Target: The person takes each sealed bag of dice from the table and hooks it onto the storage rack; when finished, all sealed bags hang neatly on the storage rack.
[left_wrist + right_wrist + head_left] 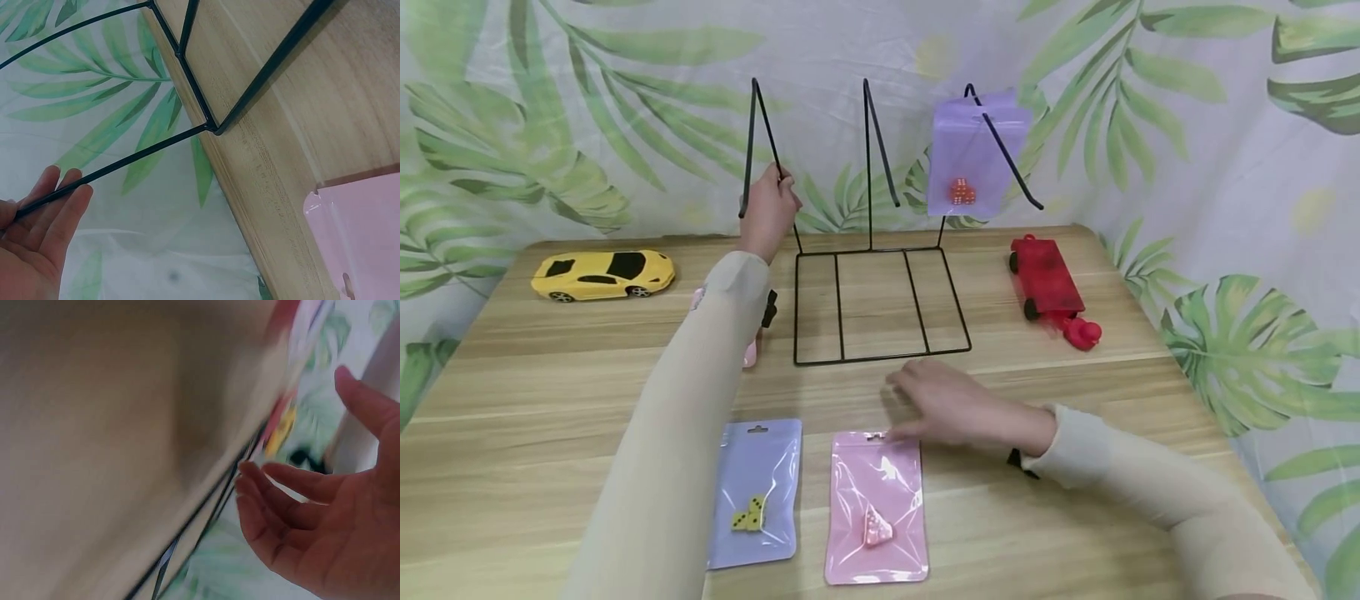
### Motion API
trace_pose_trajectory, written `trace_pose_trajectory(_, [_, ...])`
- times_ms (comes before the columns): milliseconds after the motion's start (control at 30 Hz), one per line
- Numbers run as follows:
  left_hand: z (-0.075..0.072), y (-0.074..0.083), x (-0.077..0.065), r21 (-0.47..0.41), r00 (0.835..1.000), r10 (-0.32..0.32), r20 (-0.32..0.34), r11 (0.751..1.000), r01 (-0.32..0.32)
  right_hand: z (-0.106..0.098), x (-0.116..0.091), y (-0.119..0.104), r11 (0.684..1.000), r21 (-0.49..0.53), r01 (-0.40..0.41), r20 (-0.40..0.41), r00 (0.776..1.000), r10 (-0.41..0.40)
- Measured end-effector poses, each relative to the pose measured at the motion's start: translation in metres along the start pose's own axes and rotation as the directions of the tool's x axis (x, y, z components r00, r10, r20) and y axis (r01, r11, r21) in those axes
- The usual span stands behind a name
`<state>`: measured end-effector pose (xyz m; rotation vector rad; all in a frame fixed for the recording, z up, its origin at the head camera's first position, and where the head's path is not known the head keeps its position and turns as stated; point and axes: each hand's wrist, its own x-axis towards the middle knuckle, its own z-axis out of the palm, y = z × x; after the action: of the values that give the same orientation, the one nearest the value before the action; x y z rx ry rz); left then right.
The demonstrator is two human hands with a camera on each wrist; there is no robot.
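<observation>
Display stand: one black wire rack (839, 308), standing at the back of the wood-grain table (565, 383), with three hooks across its top. Left hand (767, 208): thumb and fingers closed around the rack's left upright wire, a light pinch rather than a full fist. Right hand (951, 404): blurred, fingers apart and loosely bent, holding nothing; it is above the table at the upper right corner of a pouch, and contact with that pouch cannot be determined.

Zip pouches: four in sight. One purple pouch (970, 154) hangs from the right-hand hook, with orange-red dice (962, 192) showing through; their exact count cannot be read. Two lie flat side by side at the front, well apart from the rack: one lavender-blue pouch (767, 462) with three yellow dice (755, 521) visible, and one glossy pink pouch (877, 479) with pale pink dice (877, 529), number unclear. The fourth, a second pink pouch (365, 228), lies left of the rack base, largely hidden by the left arm in the head view.

Toys: one yellow sports car (604, 275) at back left; one red toy vehicle (1048, 275) right of the rack, with one small red figure (1082, 333) at its near end.
</observation>
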<state>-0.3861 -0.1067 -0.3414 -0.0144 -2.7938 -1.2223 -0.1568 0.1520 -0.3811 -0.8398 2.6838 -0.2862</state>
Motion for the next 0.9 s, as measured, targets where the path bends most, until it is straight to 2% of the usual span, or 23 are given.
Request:
trace_pose_trajectory(67, [0.000,0.001,0.000,-0.008,1.000,0.000,0.008,1.000,0.000,0.009,0.002,-0.013,0.998,-0.059,0.038,0.014,0.999,-0.037])
trace_pose_trajectory(200, [0.001,0.002,-0.001,0.001,1.000,-0.004,0.013,1.000,0.004,0.019,0.004,-0.025,0.989,-0.138,0.048,0.002,0.999,-0.048])
trace_pose_trajectory(433, [0.000,0.001,0.000,0.023,1.000,0.004,-0.001,1.000,-0.004,0.022,0.004,-0.026,0.999,-0.053,-0.004,0.011,1.000,0.005])
trace_pose_trajectory(633, [-0.001,0.000,-0.001,0.028,1.000,-0.003,0.009,1.000,0.003,0.013,0.002,-0.022,0.999,0.018,-0.038,0.016,0.999,0.038])
trace_pose_trajectory(733, [-0.001,0.000,-0.002,0.027,1.000,-0.007,0.000,1.000,0.007,0.003,-0.001,-0.021,0.999,0.049,-0.014,-0.056,0.998,0.017])
trace_pose_trajectory(800, [-0.001,0.001,-0.001,0.023,1.000,-0.008,-0.001,1.000,0.008,-0.007,-0.004,-0.021,0.998,0.046,0.049,-0.144,0.989,-0.042])
trace_pose_trajectory(867, [0.000,0.001,-0.001,0.019,1.000,-0.003,-0.001,1.000,0.003,-0.019,-0.007,-0.020,0.989,0.029,0.142,-0.252,0.959,-0.130])
trace_pose_trajectory(900, [0.000,0.001,-0.001,0.017,1.000,-0.002,0.002,1.000,0.002,-0.026,-0.009,-0.020,0.980,0.023,0.197,-0.309,0.934,-0.180])
